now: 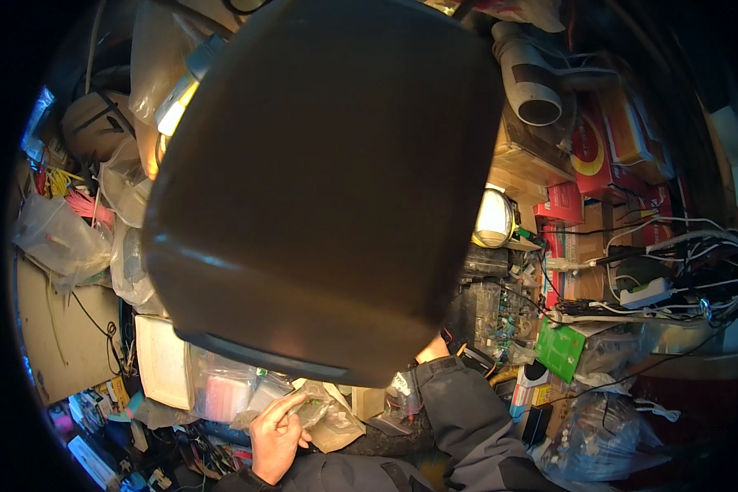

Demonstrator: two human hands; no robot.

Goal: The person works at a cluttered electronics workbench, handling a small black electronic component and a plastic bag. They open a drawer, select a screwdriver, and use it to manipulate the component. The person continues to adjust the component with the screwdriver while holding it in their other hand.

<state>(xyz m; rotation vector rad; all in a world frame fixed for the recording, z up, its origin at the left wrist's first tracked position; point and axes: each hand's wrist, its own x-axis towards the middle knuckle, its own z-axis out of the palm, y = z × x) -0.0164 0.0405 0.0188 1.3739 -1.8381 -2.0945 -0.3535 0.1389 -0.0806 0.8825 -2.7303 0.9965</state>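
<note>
In the lower left of the frame, the left hand (275,435), fingers partly curled, sits right of a pale box (164,362) and against a crumpled translucent plastic bag (336,428) at lower centre; whether it pinches the bag, I cannot tell. A large dark smooth-shelled object (320,189) fills the centre and mostly hides the right hand (433,351), its grip unseen, so what is finished or left cannot be judged, though the bag remains within reach.
</note>
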